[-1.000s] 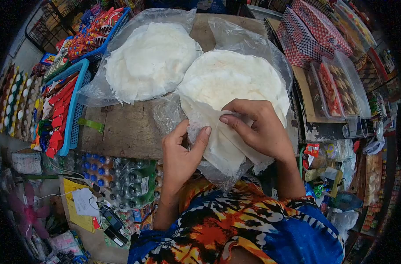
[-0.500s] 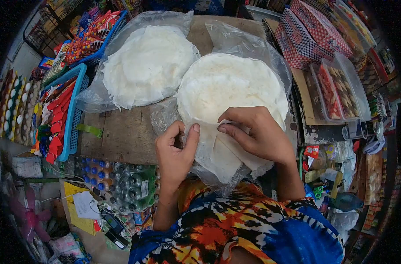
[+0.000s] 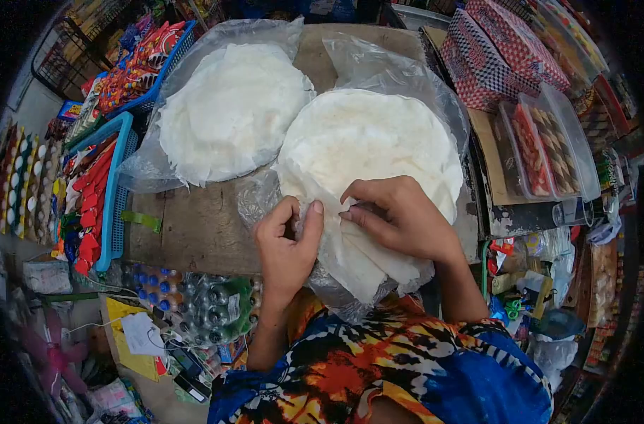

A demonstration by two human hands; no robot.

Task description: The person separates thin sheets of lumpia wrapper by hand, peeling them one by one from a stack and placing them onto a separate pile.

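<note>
Two stacks of thin round white wrapper sheets lie on clear plastic. The nearer stack [image 3: 378, 134] is in front of me, and the other stack [image 3: 230, 106] sits farther left. My left hand [image 3: 288, 240] is closed, with thumb and forefinger pinching a thin wrapper sheet [image 3: 327, 215] at the stack's near edge. Pinching the same sheet slightly to the right is my right hand [image 3: 400, 215]. Toward my body, the sheet hangs in folds over the near edge. Crumpled plastic [image 3: 329, 286] shows beneath it.
The stacks rest on a wooden board [image 3: 188, 237]. Blue baskets of packaged snacks [image 3: 120, 177] line the left, with egg trays [image 3: 25, 177] beyond. Capped bottles [image 3: 209, 297] stand below the board. Plastic tubs [image 3: 548, 152] and checkered boxes [image 3: 502, 56] are at right.
My right hand has shifted slightly left, closer to my left hand. The sheet's near-left edge now stands lifted and more folded between them. The view has moved slightly.
</note>
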